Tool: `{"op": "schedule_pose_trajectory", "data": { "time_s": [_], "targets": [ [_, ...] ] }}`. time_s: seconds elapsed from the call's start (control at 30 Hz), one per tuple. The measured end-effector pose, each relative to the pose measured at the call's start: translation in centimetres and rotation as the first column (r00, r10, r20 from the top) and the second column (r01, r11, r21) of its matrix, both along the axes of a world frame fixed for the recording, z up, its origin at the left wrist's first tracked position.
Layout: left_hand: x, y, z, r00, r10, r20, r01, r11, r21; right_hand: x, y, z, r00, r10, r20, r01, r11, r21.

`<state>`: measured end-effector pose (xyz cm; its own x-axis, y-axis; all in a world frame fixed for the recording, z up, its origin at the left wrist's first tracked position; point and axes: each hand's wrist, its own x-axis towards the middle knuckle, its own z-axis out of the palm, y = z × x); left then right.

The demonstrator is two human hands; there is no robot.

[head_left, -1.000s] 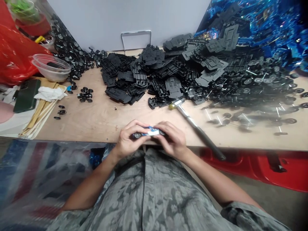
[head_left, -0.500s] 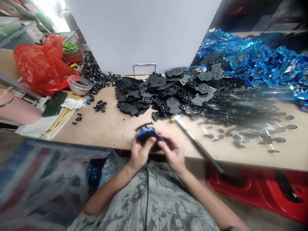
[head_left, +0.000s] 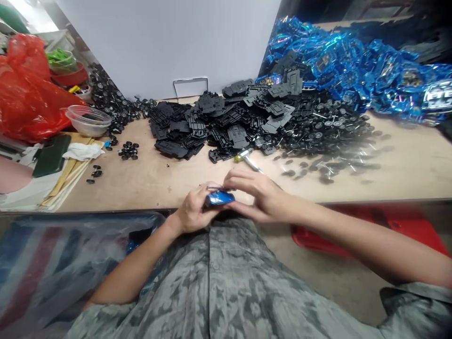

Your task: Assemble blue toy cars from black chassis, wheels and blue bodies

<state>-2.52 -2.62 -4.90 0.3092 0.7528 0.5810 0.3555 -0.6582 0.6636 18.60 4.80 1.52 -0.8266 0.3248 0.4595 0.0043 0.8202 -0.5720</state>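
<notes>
My left hand (head_left: 192,211) is wrapped round a small shiny blue toy car body (head_left: 218,197), held at the near edge of the wooden table (head_left: 148,176). Over the car from the right reaches my right hand (head_left: 259,194), its fingers curled and pressing on the car's top. A heap of black plastic chassis plates (head_left: 212,122) lies behind, in the middle of the table. To the right of that heap spreads a pile of black wheels on metal axles (head_left: 328,136). A mound of shiny blue car bodies (head_left: 353,66) fills the far right.
A metal-handled tool with a yellowish head (head_left: 245,157) lies just behind my hands. At left are a red plastic bag (head_left: 28,103), a clear bowl (head_left: 88,120), a dark phone (head_left: 51,155), loose black wheels (head_left: 127,150). A clear bag (head_left: 63,263) hangs below the table at left; a red bin (head_left: 353,230) at right.
The camera has swung right and down. The blue car has turned in my hands, and my right hand has moved over its top. The hands stay at the table's near edge.
</notes>
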Motion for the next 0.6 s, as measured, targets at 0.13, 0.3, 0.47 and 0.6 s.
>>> {"op": "schedule_pose_trajectory", "data": {
  "time_s": [0.13, 0.3, 0.47, 0.6],
  "targets": [
    [0.0, 0.1, -0.3, 0.999, -0.03, 0.021, 0.03, 1.0, -0.006, 0.0, -0.9, -1.1, 0.997, -0.045, -0.064, 0.047, 0.998, 0.04],
    [-0.4, 0.3, -0.3, 0.997, -0.054, -0.053, 0.055, 0.998, 0.01, 0.0, -0.5, -0.5, 0.997, -0.049, 0.064, 0.052, 0.997, -0.055],
    [-0.6, 0.7, -0.3, 0.992, -0.094, -0.09, 0.096, 0.995, 0.018, 0.0, 0.1, 0.5, 0.993, 0.002, 0.122, 0.007, 0.997, -0.078],
    [-0.6, 1.2, -0.2, 0.986, -0.109, -0.123, 0.106, 0.994, -0.029, -0.2, 0.1, 0.3, 0.997, 0.02, 0.076, -0.023, 0.999, 0.036]
  ]
}}
